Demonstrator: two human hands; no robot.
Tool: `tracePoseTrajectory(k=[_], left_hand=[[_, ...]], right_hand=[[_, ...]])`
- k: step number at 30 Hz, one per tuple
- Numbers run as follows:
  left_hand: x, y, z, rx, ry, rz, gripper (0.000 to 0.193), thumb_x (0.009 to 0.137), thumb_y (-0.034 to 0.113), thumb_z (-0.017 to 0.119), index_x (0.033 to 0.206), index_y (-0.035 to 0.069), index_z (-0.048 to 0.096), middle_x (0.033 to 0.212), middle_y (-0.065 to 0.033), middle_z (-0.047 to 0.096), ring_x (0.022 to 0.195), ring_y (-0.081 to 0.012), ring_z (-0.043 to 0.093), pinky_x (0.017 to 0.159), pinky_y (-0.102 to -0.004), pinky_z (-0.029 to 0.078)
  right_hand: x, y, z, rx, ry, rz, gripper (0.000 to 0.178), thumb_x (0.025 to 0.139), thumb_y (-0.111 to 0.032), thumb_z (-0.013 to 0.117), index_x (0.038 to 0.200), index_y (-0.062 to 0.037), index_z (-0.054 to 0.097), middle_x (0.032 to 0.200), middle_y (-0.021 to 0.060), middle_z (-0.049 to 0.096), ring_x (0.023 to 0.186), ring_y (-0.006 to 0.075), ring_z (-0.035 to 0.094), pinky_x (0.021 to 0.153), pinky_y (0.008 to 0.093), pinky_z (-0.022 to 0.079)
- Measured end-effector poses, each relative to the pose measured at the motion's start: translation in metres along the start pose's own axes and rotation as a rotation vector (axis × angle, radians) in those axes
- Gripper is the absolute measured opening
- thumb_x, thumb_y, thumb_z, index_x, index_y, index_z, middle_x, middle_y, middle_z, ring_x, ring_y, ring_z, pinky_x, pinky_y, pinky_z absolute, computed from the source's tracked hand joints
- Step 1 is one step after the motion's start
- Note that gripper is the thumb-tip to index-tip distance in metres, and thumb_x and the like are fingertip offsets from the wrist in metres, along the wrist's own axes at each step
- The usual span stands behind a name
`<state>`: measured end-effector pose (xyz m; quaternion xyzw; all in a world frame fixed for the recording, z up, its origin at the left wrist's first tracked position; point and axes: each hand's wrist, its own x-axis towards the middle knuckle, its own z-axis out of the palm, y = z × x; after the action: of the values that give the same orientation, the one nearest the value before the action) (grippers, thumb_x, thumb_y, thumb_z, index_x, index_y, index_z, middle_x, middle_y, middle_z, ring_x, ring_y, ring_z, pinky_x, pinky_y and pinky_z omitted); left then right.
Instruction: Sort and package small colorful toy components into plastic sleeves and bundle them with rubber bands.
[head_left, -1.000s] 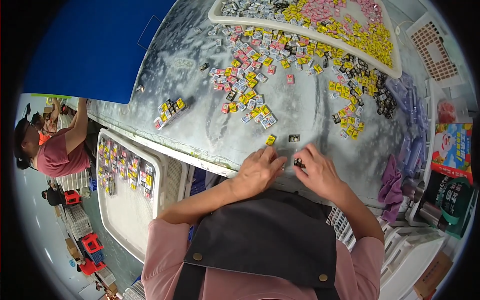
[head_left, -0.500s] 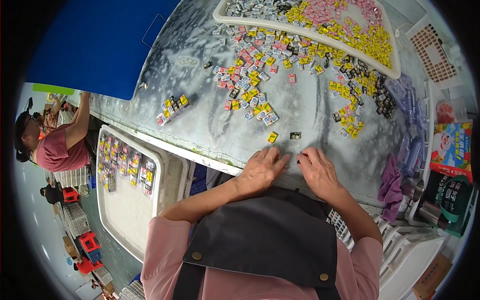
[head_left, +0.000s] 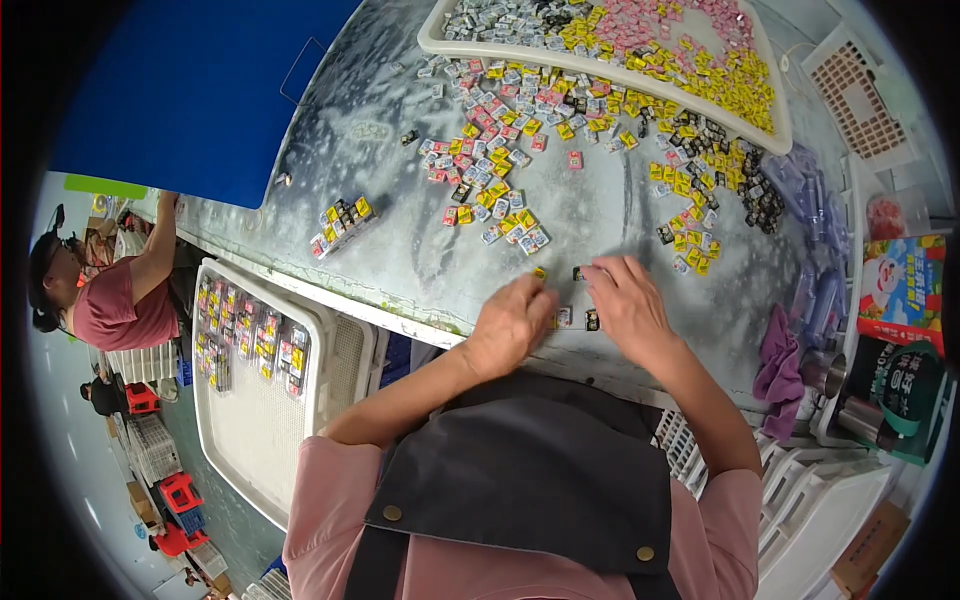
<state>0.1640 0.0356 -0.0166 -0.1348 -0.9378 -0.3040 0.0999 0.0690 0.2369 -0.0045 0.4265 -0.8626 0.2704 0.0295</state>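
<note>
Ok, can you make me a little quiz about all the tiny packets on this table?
1. True or false: both hands rest at the near edge of the grey table.
2. Which holds neat rows of packets? A) the white tray on the left B) the purple cloth C) the blue board
3. Fill in: the long tray at the far side holds grey, pink and ____ packets.

Key:
1. True: left hand and right hand sit by a few small packets.
2. A
3. yellow
</note>
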Motion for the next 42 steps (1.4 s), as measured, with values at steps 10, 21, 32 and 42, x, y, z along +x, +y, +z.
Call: tracePoseTrajectory(k=[10,21,32,42], left_hand=[[0.025,-0.022,0.008,-0.068,0.069,-0.169,0.023,0.085,0.003,0.069,0.107,0.0,0.064,0.099,-0.018,0.058,0.083,-0.0373,0.063,0.073,-0.0443,0.053],[0.012,0.021,0.007,-0.423,0.017,-0.21,0.018,0.088,0.001,0.067,0.105,-0.003,0.066,0.099,-0.0208,0.057,0.081,-0.04,0.063,0.074,-0.0448,0.054],[0.015,0.017,0.006,-0.593,-0.043,-0.415,0.018,0.091,0.001,0.067,0.107,-0.004,0.066,0.092,-0.0178,0.059,0.071,-0.0291,0.065,0.065,-0.036,0.053],[0.013,0.01,-0.003,-0.295,-0.074,-0.086,0.029,0.089,0.01,0.072,0.115,0.0,0.066,0.105,-0.0173,0.059,0.087,-0.0288,0.062,0.076,-0.0366,0.054]], right_hand=[[0.018,0.003,0.005,-0.016,-0.133,0.177,0.017,0.087,-0.007,0.066,0.104,-0.005,0.064,0.096,0.0122,0.059,0.089,0.0325,0.063,0.078,0.0432,0.053],[-0.038,-0.034,0.022,0.046,-0.066,0.257,0.011,0.09,-0.01,0.066,0.096,-0.004,0.061,0.093,0.0158,0.059,0.08,0.0377,0.063,0.067,0.0491,0.051],[-0.019,-0.043,-0.004,0.385,-0.001,0.331,0.023,0.089,-0.004,0.068,0.111,-0.0002,0.062,0.099,0.0148,0.063,0.08,0.0293,0.066,0.069,0.0388,0.054],[-0.02,-0.004,-0.002,0.897,0.038,0.714,0.018,0.099,-0.005,0.06,0.116,-0.0003,0.066,0.094,0.0042,0.071,0.081,0.0094,0.068,0.072,0.0256,0.056]])
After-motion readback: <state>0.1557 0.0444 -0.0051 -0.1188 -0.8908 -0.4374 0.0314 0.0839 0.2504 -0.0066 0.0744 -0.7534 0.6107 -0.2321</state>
